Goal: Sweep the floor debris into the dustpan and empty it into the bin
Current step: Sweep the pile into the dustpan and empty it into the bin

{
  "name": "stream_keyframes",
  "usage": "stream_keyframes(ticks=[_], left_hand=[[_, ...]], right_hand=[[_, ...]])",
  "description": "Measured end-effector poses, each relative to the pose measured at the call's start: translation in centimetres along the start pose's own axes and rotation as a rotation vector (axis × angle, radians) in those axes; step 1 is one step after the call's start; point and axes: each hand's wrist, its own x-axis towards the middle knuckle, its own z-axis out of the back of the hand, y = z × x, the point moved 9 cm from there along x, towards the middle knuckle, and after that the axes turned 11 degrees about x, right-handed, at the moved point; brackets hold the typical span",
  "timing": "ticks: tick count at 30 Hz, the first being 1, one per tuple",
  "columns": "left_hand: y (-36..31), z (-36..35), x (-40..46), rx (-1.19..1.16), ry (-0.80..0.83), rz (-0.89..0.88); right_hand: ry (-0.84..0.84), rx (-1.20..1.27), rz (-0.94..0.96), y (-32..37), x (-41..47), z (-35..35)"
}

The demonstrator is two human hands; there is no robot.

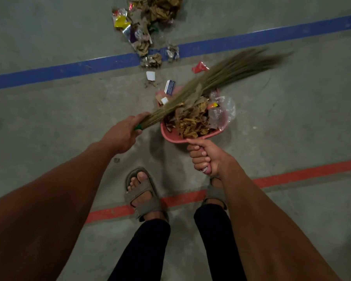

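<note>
We judge the job roughly half done. The pink dustpan (193, 126) is heaped with dry brown leaves, torn paper and crinkled clear plastic, yet a large pile (150, 19) of the same litter lies on the floor (49, 122) at 12 o'clock from it, beyond the blue line (59, 71). Loose bits sit between: a white scrap (150, 75), a small blue-and-white box (169, 87) at the pan's lip, and a red wrapper (200, 67) at 1 o'clock. No bin is in view, so emptying remains.

Our left hand (123, 134) is wrapped tight around the broom (211, 82) at its green-bound neck; the long, soft grass bristles fan out, blurred, across the pan toward 2 o'clock. Our right hand (205, 157) is fisted around the pan's handle, which it hides.

The pan looks like smooth moulded plastic with a rounded back wall. The floor is dull grey concrete, painted with a red line (292, 175) near our sandals (142, 195).
</note>
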Motion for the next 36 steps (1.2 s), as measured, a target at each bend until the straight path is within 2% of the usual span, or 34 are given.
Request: stream_keyframes(ticks=[9,18,25,36], left_hand=[[-7.1,3.9,-4.4,0.204,-0.149,-0.053],[-19.0,10.6,-7.7,0.365,-0.226,-0.179],[-30.0,14.4,-11.4,0.566,-0.221,-0.324],[-41.6,15.8,-16.6,0.604,-0.177,-0.471]], right_hand=[[-0.022,-0.093,0.099,0.8,-4.9,-1.5],[0.036,-0.067,0.218,1.5,-16.4,-3.4],[0.067,-0.029,0.275,1.2,-28.7,-3.8],[0.1,0.037,0.442,-2.7,-40.4,-2.0]])
